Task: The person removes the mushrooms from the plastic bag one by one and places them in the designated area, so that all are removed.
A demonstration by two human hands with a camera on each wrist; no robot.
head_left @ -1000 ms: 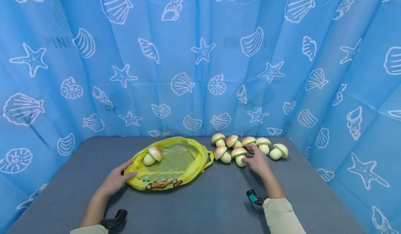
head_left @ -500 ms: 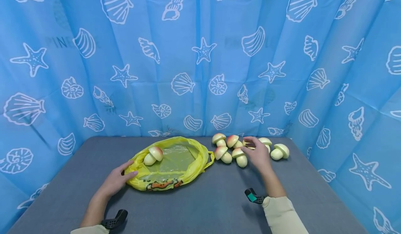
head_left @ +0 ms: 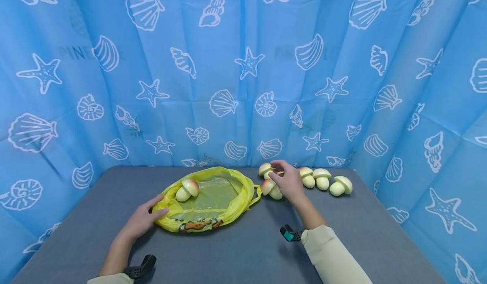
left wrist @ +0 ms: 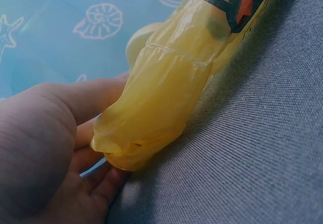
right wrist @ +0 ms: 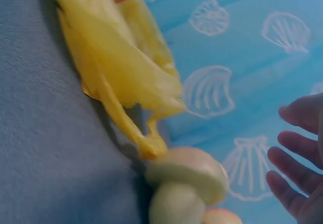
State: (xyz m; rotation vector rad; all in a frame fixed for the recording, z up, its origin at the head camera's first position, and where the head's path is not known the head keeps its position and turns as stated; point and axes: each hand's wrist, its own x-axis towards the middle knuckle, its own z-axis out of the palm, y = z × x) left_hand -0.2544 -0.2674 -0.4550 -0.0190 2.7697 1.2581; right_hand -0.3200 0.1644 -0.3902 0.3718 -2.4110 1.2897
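Note:
A yellow plastic bag (head_left: 233, 214) lies with its mouth wide, and one toy mushroom (head_left: 187, 189) rests inside. My left hand (head_left: 140, 220) holds the bag's left edge, thumb over the rim. From the left wrist view, that hand (left wrist: 45, 143) has the folded plastic (left wrist: 156, 93) between thumb and fingers. My right hand (head_left: 290, 184) is over the group of mushrooms right of the bag, hiding some. The right wrist view shows this hand (right wrist: 303, 168) with fingers spread and nothing in them. Below the bag's handle sits a pale mushroom (right wrist: 186, 171) with a rounded cap.
Three mushrooms stand right of my right hand, the outermost mushroom (head_left: 341, 186) a little apart. A bag handle loop (head_left: 256, 193) reaches toward the nearest mushrooms. Behind the grey table (head_left: 213, 258) hangs a blue shell-patterned curtain (head_left: 243, 85).
My right hand has shifted left across the mushrooms, uncovering one at the back and covering others nearer the bag. The left hand and bag stay in place.

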